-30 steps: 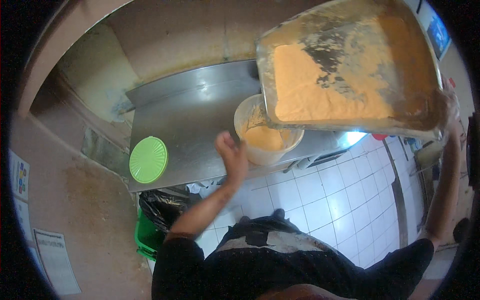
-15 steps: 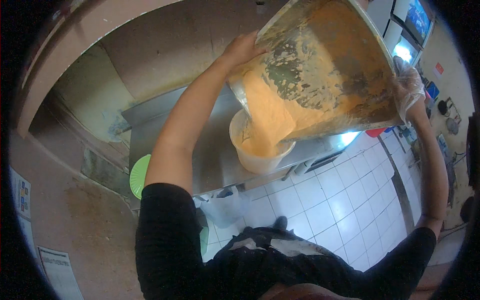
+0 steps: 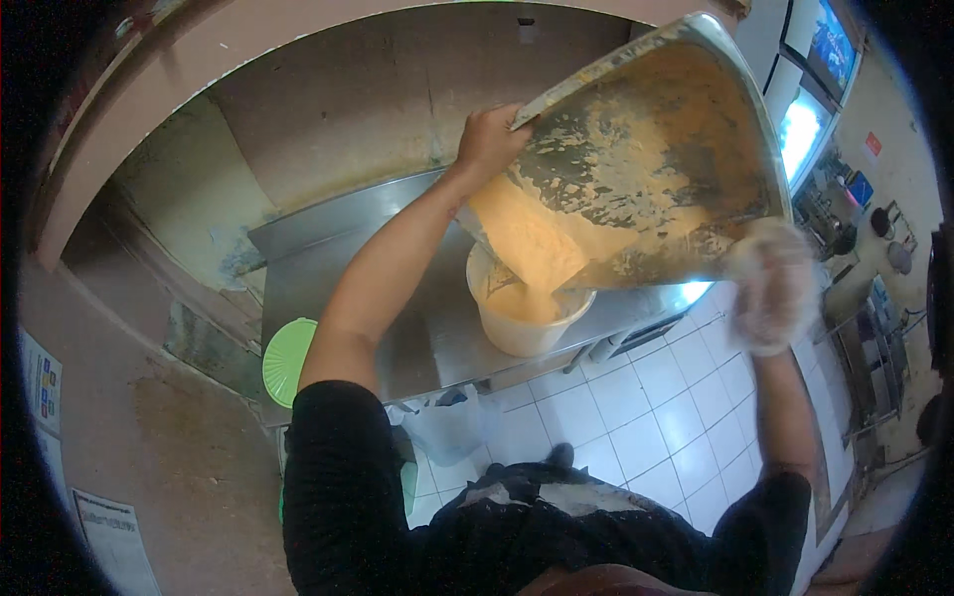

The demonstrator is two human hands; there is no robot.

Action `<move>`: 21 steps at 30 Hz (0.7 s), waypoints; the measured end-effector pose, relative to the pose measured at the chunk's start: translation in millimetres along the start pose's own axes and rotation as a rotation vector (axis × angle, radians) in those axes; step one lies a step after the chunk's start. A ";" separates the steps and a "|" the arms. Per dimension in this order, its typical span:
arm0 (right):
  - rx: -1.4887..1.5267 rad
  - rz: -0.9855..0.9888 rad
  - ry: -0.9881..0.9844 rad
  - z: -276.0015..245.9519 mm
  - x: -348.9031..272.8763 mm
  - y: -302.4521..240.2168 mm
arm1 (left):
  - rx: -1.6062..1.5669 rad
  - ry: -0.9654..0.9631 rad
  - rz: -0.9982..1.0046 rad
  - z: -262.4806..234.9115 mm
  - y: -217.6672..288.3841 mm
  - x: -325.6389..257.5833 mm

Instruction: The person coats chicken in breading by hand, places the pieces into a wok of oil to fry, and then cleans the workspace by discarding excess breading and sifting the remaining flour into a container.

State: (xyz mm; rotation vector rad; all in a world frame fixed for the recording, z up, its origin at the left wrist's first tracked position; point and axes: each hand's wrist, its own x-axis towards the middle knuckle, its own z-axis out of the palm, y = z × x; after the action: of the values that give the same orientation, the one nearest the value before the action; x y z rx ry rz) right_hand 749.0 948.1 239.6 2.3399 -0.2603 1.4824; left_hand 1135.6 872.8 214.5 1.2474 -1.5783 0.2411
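A deep metal tub [image 3: 735, 139], its inside smeared with orange residue, is tilted over the counter. My left hand [image 3: 492, 144] grips the tub's rim on the far left side. Thick orange paste [image 3: 527, 238] slides off the tub's low corner and down into a white plastic bucket [image 3: 527, 340]. My right hand [image 3: 775, 288], in a clear plastic glove, is blurred by motion beside the tub's lower right edge. Its fingers are smeared, and I cannot tell whether it touches the tub.
The bucket stands on a stainless steel counter [image 3: 397, 328] near its front edge. A green ribbed plastic lid or basket [image 3: 288, 363] lies at the counter's left. A plastic bag [image 3: 447, 422] hangs below the front edge. White floor tiles [image 3: 616, 397] lie to the right.
My right hand has left the tub's right side and moved down and inward. The tub has shifted slightly lower in view, with my left hand still on its rim. Paste keeps flowing into the bucket.
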 end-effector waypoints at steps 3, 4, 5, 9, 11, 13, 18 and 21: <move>0.055 0.160 -0.436 95.7 -30.1 -16.6 | 0.084 0.009 0.090 1.8 -1.5 1.3; 0.121 0.198 -0.602 133.3 -19.2 -23.1 | 0.149 -0.011 0.098 -2.8 -5.2 -4.0; 0.089 0.164 -0.577 175.3 -21.1 -14.4 | 0.140 -0.020 0.118 1.5 1.1 0.5; 0.088 -0.036 -0.563 318.2 -27.6 10.5 | 0.050 -0.026 0.002 -0.9 9.1 -6.5; 0.112 0.022 -0.680 342.4 2.3 -0.4 | 0.066 -0.020 -0.035 0.9 6.8 -9.4; 0.493 0.249 -0.772 368.6 -0.6 7.0 | 0.047 0.064 0.093 12.2 12.9 -3.2; 0.388 0.142 -0.379 384.9 -18.3 -8.1 | 0.101 0.007 0.022 7.5 11.9 -2.7; 0.197 0.087 -0.584 384.0 -37.3 10.0 | 0.072 0.011 0.028 21.9 12.0 3.3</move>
State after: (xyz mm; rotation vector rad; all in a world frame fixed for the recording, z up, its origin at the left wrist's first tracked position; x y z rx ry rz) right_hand 1049.9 786.9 59.6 2.9146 -0.3786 0.8508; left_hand 1113.4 861.0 213.0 1.2786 -1.5906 0.3245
